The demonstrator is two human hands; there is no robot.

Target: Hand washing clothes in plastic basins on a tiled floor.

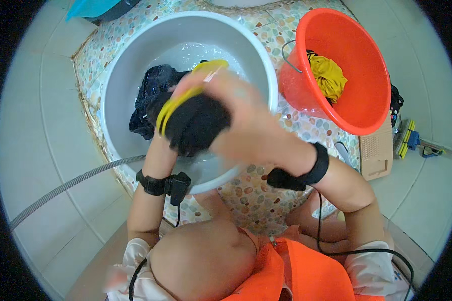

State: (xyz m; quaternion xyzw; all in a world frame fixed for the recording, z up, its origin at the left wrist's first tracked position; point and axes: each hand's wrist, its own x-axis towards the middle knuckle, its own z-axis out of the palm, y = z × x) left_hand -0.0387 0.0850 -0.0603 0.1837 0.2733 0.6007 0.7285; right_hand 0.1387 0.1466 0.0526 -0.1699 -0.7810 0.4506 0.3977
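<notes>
A bunched black cloth with yellow edging (197, 122) is held up over a large pale plastic basin (271, 86). My right hand (241, 116), blurred, grips its right side. My left hand (164, 133) is mostly hidden behind the cloth, with the wrist below it; its fingers cannot be made out well. Wet dark fabric (154, 94) lies in the shallow water (196, 52) of the basin, behind the held cloth. Each wrist bears a black strap with a cable.
A red bucket (361, 75) holding yellow and black cloth (327, 77) tilts at the right. Near it are a beige washboard (374, 154) and a yellow-and-blue mop head (406, 139). A grey ribbed hose (79, 178) reaches the basin from the left. A blue container (94, 9) stands at the upper left.
</notes>
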